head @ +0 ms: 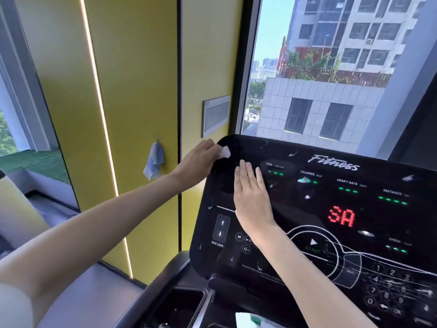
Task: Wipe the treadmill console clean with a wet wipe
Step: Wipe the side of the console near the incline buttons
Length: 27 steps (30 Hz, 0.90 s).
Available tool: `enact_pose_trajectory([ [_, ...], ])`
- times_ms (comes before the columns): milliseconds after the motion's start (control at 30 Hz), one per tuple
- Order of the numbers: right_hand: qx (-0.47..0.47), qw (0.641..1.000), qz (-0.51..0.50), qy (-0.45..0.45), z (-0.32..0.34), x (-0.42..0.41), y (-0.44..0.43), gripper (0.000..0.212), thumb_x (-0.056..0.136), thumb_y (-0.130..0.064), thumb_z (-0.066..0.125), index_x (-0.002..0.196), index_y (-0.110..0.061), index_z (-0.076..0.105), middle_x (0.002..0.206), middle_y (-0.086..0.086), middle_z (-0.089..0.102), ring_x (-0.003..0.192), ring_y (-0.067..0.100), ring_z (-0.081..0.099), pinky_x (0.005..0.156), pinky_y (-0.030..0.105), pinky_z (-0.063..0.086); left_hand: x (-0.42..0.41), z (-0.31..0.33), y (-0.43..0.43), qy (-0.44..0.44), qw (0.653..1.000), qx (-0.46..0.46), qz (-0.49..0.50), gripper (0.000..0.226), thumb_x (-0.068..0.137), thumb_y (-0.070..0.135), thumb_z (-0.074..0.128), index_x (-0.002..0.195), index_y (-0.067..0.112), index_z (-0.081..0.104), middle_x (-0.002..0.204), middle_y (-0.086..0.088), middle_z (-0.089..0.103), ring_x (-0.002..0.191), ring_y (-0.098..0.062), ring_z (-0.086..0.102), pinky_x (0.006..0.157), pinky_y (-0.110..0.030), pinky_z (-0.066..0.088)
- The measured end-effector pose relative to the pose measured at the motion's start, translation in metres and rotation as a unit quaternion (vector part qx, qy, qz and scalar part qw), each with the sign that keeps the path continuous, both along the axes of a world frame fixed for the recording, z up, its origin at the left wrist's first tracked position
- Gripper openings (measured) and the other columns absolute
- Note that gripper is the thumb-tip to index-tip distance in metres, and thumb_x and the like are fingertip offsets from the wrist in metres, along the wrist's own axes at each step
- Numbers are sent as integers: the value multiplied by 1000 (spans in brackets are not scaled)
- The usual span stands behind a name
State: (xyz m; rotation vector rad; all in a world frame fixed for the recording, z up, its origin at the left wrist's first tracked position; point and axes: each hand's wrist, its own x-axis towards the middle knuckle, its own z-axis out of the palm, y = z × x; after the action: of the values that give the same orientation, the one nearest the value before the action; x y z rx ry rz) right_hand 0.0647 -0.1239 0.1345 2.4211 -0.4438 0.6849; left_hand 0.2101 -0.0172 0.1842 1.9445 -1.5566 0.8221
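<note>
The black glossy treadmill console (295, 204) fills the lower right, with lit green readouts, red digits and white smudges across it. My left hand (201, 159) is at the console's upper left corner and pinches a small white wet wipe (225, 152) against the edge. My right hand (251, 197) lies flat on the console's left part, fingers straight and together, pointing up. It holds nothing.
A blue-white cloth (154, 160) hangs from a hook on the yellow wall panel (132, 91) at left. A grey wall plate (216, 114) sits above the console corner. A cup-holder tray (179, 306) lies below the console. A large window (331, 67) is behind.
</note>
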Motion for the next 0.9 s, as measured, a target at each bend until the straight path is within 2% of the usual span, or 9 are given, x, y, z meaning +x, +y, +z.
enact_pose_trajectory([
  [67,1,1000,-4,4,1,-2,0,63,91,-18,47,142,8,21,150,27,20,140,37,19,115,48,17,-3,-6,-5,13,1000,-19,-8,7,91,0,50,94,-1,56,88,-14,53,78,-25,50,66,-37,48],
  [167,-11,1000,-4,28,2,-5,1,69,93,-23,44,144,9,10,151,29,9,141,40,10,115,50,11,-11,-32,8,-39,997,49,-54,9,91,3,50,97,3,56,88,-10,51,78,-22,48,63,-34,47],
  [233,-19,999,-6,34,3,-4,2,69,93,-23,44,143,9,8,151,30,8,141,40,9,116,50,9,-11,-33,9,-24,997,52,-56,12,91,5,47,98,2,57,89,-11,52,78,-22,49,64,-35,48],
  [333,-4,1000,-1,17,3,-2,3,63,91,-17,47,142,8,20,149,28,20,140,38,19,115,48,16,-5,-12,-6,63,997,-51,0,10,91,2,49,92,-3,58,87,-15,54,74,-26,52,66,-40,48],
  [400,3,1000,18,6,1,0,2,61,87,-12,48,140,8,26,148,28,25,138,38,24,113,48,21,-4,-13,-8,68,994,-84,13,10,91,3,49,91,-2,57,86,-14,54,73,-25,51,66,-38,47],
  [567,74,989,114,-63,-1,-2,-4,65,67,11,47,132,13,40,141,30,36,132,41,35,109,53,29,-16,-59,26,-13,998,22,-62,12,93,8,45,96,3,55,87,-10,53,76,-20,46,66,-27,41],
  [633,81,990,104,-46,0,-3,-4,69,66,11,56,133,12,39,142,30,35,133,41,33,110,52,27,-14,-48,20,31,998,13,-45,15,91,7,43,93,0,56,84,-11,52,73,-21,47,64,-32,44],
  [767,76,995,59,16,6,-5,3,79,70,-5,69,138,10,32,146,28,27,137,39,25,113,49,21,-9,-21,-3,117,989,-92,19,9,88,-2,48,85,-3,56,80,-16,52,68,-28,50,63,-40,43],
  [900,92,992,80,0,9,-7,1,78,67,5,68,137,10,33,146,28,28,136,39,27,112,51,23,-21,-60,18,32,999,-5,-28,7,88,-3,52,93,-2,57,86,-14,54,76,-25,50,69,-30,42],
])
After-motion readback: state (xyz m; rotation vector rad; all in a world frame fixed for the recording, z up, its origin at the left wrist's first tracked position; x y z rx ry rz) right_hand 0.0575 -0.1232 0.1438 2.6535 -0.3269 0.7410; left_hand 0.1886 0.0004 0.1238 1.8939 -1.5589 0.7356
